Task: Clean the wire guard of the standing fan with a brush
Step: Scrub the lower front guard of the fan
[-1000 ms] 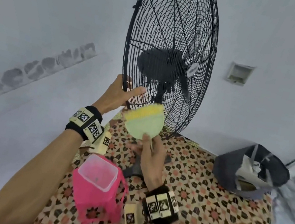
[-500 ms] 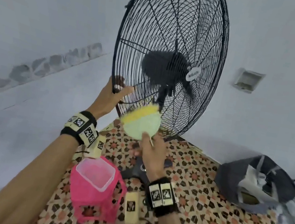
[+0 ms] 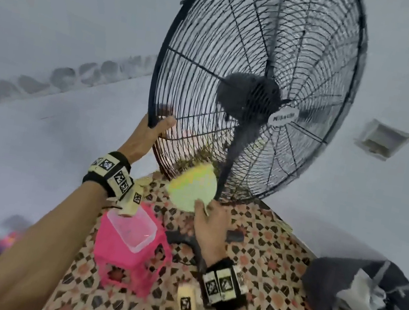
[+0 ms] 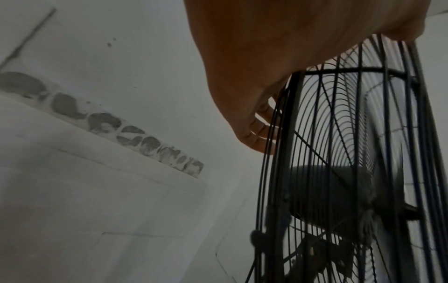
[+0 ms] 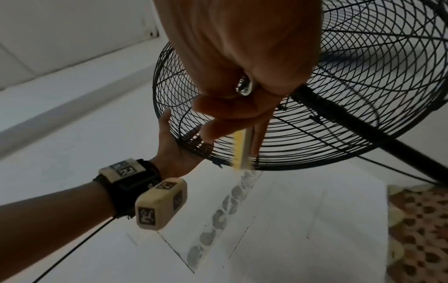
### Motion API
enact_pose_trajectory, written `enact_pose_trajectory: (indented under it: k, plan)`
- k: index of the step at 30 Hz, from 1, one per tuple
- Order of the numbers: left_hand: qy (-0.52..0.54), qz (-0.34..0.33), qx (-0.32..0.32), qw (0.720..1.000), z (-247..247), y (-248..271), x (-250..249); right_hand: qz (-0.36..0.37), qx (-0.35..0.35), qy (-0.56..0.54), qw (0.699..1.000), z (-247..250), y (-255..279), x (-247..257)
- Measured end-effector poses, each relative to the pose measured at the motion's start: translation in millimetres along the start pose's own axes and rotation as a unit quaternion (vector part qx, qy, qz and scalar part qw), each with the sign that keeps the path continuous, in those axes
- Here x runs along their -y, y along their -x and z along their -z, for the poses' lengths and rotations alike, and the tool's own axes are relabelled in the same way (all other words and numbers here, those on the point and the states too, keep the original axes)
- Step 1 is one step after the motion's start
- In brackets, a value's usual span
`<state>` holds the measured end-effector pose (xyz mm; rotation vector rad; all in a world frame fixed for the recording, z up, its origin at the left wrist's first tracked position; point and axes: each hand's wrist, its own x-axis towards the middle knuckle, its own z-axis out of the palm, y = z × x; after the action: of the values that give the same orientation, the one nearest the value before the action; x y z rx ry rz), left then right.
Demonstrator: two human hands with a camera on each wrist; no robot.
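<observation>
Presently the right hand (image 3: pixel 209 223) pinches the pale green, half-round plastic brush (image 3: pixel 192 189) by its lower edge, yellow bristles up against the bottom wires of the black wire guard of the standing fan (image 3: pixel 255 87). To that hand's left and higher, the left hand (image 3: pixel 147 135) clasps the guard's rim. The brush is judged light and stiff; the guard springy and thin-wired, best steadied at the thick rim. The head view shows the brush face; the right wrist view (image 5: pixel 242 147) shows it edge-on only. The left wrist view shows left fingers (image 4: pixel 260 122) hooked around the rim wires.
</observation>
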<state>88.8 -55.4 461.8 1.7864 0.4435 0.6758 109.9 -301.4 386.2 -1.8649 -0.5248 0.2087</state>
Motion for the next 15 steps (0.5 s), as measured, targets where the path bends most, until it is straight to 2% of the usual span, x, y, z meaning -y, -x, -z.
enact_pose_trajectory:
  k: [3,6,8,9,12,13,15]
  plan:
    - [0.021,0.006,-0.033,0.999,-3,6,0,-0.002,0.032,-0.003,0.999,8,5,0]
    - [0.03,-0.002,-0.049,0.998,-14,10,-7,0.06,0.054,-0.063,0.995,17,-17,37]
    - [0.032,-0.007,-0.071,0.997,-21,12,-11,0.073,0.049,-0.053,0.995,19,-30,44]
    - [0.033,-0.006,-0.08,0.996,-23,12,-13,0.055,0.062,-0.046,0.995,21,-30,37]
    - [0.044,0.003,-0.103,0.994,-24,13,-10,-0.059,0.11,-0.031,0.992,30,-16,-5]
    - [0.042,0.001,-0.116,0.992,-23,14,-6,-0.073,0.109,-0.034,0.991,35,-13,-11]
    - [0.036,-0.012,-0.145,0.989,-27,16,-3,-0.05,0.122,-0.078,0.988,42,-12,5]
